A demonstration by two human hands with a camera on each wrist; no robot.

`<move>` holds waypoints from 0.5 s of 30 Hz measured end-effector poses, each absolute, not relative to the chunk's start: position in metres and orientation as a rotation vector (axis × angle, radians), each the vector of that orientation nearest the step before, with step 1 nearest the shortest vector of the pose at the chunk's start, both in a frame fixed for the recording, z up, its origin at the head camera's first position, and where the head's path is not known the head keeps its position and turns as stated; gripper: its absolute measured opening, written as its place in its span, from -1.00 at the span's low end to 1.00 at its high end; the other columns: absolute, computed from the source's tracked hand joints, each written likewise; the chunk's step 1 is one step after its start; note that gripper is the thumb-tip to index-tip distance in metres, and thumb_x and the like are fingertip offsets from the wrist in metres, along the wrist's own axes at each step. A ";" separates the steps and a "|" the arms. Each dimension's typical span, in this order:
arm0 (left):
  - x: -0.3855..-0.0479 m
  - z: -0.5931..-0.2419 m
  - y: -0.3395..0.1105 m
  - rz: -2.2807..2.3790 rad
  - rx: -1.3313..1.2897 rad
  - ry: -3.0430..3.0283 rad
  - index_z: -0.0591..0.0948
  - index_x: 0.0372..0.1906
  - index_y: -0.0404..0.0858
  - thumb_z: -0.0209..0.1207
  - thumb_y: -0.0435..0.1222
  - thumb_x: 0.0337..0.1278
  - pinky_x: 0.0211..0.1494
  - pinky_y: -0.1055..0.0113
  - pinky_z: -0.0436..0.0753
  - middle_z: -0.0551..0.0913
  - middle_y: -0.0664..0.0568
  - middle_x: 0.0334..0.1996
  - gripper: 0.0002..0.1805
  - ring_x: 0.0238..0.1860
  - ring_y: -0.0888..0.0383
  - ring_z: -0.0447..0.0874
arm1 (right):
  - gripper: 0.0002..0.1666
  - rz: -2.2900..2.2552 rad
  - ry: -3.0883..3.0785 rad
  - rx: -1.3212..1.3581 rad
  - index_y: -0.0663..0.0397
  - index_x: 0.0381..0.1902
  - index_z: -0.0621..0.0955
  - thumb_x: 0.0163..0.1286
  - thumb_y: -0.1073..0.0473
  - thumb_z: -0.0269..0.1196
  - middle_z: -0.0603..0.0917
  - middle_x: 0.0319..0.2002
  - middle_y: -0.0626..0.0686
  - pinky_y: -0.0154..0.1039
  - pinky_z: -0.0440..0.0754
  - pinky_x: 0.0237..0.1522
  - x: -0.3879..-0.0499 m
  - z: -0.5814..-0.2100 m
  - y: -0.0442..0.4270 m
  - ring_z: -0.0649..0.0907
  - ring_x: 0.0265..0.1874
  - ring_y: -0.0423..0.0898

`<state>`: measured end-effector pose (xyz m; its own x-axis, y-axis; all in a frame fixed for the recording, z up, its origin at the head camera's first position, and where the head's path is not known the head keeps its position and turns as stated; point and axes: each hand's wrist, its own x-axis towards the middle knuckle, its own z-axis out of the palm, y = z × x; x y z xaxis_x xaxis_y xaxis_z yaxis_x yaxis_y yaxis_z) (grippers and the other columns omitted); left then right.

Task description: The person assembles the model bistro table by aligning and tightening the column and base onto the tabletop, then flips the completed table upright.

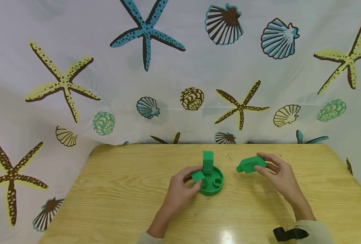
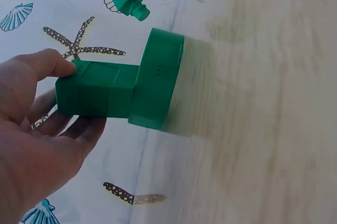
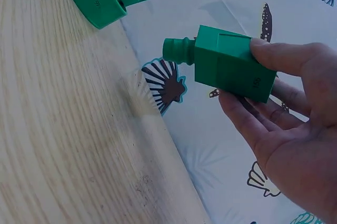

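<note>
In the head view, the left hand (image 1: 180, 189) grips a green block (image 1: 197, 176) standing in a round green base (image 1: 211, 193) on the table (image 1: 122, 203); a second block (image 1: 208, 161) rises at the base's far side, and a ringed socket (image 1: 218, 182) sits at its right. The right hand (image 1: 279, 174) holds a knobbed block (image 1: 251, 164), apart from the base. The left wrist view shows thumb and fingers round the gripped block. In the right wrist view, the knobbed block is pinched, its knob (image 3: 178, 50) pointing away from the palm.
</note>
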<state>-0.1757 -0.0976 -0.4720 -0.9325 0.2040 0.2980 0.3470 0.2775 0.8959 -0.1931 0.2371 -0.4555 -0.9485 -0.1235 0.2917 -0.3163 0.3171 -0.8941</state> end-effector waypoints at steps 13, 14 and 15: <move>-0.181 -0.479 -0.099 -1.862 -0.535 -2.312 0.65 0.21 -0.33 0.38 -0.37 0.28 0.24 0.06 0.63 0.68 -0.10 0.15 -0.58 0.15 -0.01 0.68 | -0.49 1.746 -2.288 0.538 0.35 0.32 0.52 0.46 0.34 0.32 0.54 0.24 0.31 -0.36 0.67 0.06 -0.194 -0.455 0.213 0.64 0.11 -0.32; -0.182 -0.479 -0.098 -1.864 -0.530 -2.308 0.65 0.21 -0.33 0.39 -0.36 0.27 0.23 0.07 0.63 0.68 -0.10 0.13 -0.58 0.14 -0.01 0.68 | -0.49 1.755 -2.270 0.549 0.37 0.31 0.53 0.44 0.36 0.32 0.55 0.23 0.31 -0.36 0.67 0.05 -0.194 -0.454 0.210 0.65 0.11 -0.31; -0.182 -0.479 -0.098 -1.859 -0.527 -2.309 0.65 0.21 -0.31 0.39 -0.36 0.27 0.22 0.08 0.64 0.67 -0.10 0.12 -0.58 0.13 0.00 0.68 | -0.50 1.767 -2.253 0.551 0.36 0.29 0.54 0.43 0.38 0.33 0.56 0.21 0.30 -0.35 0.68 0.05 -0.194 -0.454 0.207 0.66 0.09 -0.29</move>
